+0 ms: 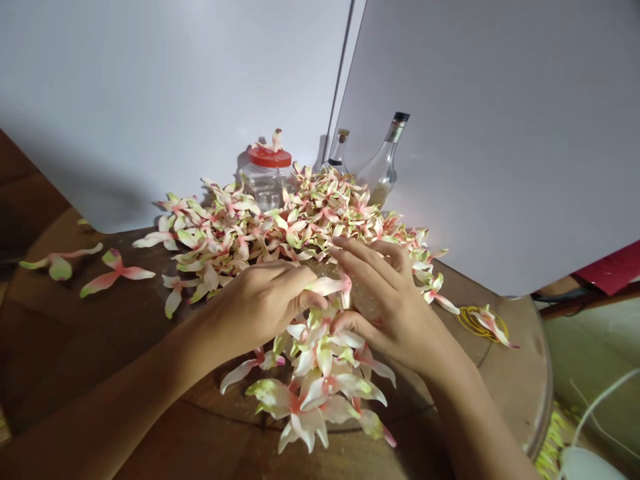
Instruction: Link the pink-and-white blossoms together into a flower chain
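A big heap of pink, white and green artificial flowers (280, 220) covers the round wooden table (515, 380). My left hand (260, 303) is closed, pinching one flower petal (327, 285) between thumb and fingers. Beside it my right hand (395, 300) has its fingers stretched over the pile while its thumb presses on the same cluster. A smaller bunch of flowers (315, 387) lies just below both hands near the table's front.
A clear plastic jar with a red lid (267, 175) and two glass bottles (383, 163) stand behind the heap against white boards. Loose flowers (115, 272) lie at the left. A coil of yellow rubber bands (473, 320) rests at the right.
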The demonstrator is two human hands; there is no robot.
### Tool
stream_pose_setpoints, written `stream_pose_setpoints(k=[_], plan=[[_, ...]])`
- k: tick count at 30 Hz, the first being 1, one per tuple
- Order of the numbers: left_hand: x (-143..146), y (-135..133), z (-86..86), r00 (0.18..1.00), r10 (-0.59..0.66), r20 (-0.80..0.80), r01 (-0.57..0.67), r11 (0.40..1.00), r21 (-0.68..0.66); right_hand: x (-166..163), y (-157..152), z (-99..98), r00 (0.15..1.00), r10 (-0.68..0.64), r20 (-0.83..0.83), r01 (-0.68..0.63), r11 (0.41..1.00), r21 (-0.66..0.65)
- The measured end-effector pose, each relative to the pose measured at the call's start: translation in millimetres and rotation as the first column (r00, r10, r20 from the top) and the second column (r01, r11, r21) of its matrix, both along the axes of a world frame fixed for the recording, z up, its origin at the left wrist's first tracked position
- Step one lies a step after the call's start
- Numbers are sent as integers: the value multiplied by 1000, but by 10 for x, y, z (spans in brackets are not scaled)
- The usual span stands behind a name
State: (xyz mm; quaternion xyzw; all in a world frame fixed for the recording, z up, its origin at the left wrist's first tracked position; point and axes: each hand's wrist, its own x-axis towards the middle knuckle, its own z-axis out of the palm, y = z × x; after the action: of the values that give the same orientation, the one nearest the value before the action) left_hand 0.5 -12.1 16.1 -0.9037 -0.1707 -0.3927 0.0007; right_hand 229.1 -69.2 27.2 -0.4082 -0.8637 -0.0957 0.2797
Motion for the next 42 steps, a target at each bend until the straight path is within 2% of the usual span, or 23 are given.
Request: stream_pose_setpoints(k=[3, 5, 15, 21, 30, 34, 39, 42], plan=[[8, 6, 17, 1000, -13, 7, 13, 1000, 24, 19, 6, -8, 996, 19, -86, -29, 993, -118], [5, 16, 11, 1000, -27, 10, 27, 999, 22, 17, 6, -10, 991, 24, -130, -43, 988, -147], [-36, -2, -25, 999, 29, -32, -31, 998, -58, -47, -4, 7, 983, 27, -181, -60, 982, -179], [-26, -1, 15, 998, 54, -30, -54, 999, -5, -53, -15, 16, 979, 70, -190, -104, 979, -176], [23, -114, 41, 996, 61, -59, -61, 998, -2, -54, -12, 20, 957, 129, -261, -178, 969, -174], [28, -93, 22, 996, 86, -25, -86, 996, 7, -58, -11, 10, 957, 66, -283, -137, 961, -241], [16, 0, 11, 973, 227, 30, -228, 973, 19, -56, 18, -27, 946, -97, -310, 49, 986, -158], [11, 5, 9, 960, 279, 23, -279, 960, 8, -41, 25, -40, 924, -166, -345, 91, 970, -224]])
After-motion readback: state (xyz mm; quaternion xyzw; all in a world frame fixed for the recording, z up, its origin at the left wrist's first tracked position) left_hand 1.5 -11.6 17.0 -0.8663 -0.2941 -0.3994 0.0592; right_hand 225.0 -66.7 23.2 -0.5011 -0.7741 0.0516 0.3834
